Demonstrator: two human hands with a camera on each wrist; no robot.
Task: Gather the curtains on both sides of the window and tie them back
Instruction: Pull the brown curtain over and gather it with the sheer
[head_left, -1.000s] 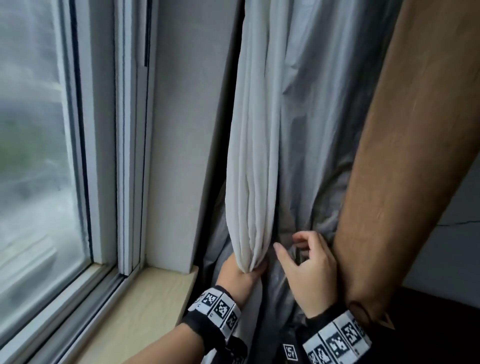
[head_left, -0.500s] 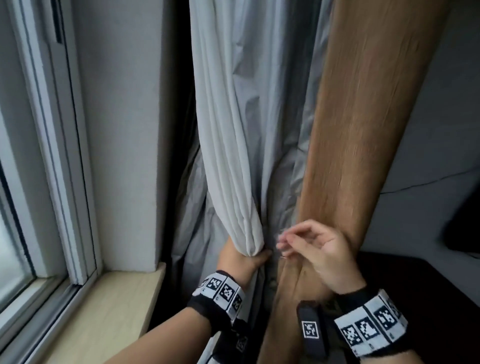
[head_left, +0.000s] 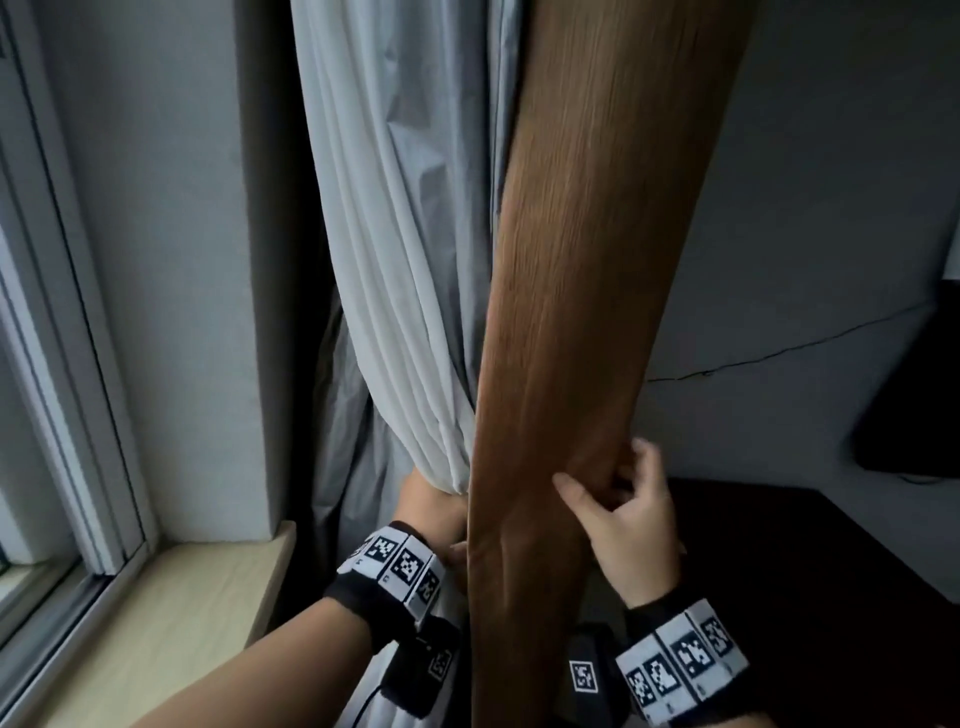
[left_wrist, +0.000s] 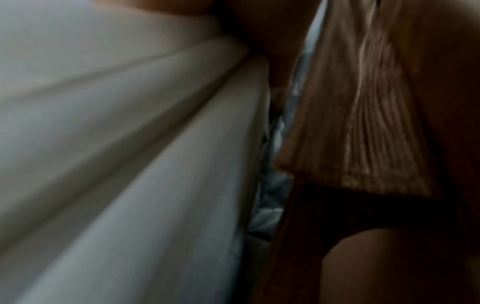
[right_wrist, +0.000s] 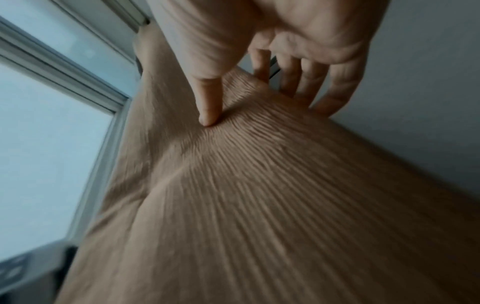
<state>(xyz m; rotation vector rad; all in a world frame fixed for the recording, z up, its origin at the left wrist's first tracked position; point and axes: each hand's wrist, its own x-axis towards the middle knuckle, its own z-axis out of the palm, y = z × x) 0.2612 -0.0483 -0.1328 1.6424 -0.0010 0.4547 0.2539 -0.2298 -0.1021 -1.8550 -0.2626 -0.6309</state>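
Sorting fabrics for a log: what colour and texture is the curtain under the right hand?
Brown curtain, finely ribbed; clearest in the right wrist view.

White curtain (head_left: 415, 312) bunched, gripped low by L hand (head_left: 434, 512), partly hidden behind brown curtain (head_left: 587, 312). R hand (head_left: 631, 525) pinches brown curtain's right edge, thumb on front. Marker bands on both wrists. Wooden sill (head_left: 171, 618) bottom left, window frame (head_left: 67, 364) beside it.

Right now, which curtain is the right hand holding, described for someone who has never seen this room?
Start at the window on the left. Past the pale grey curtain hangs the brown curtain, pinched by the right hand: the only ribbed, tan-coloured fabric.
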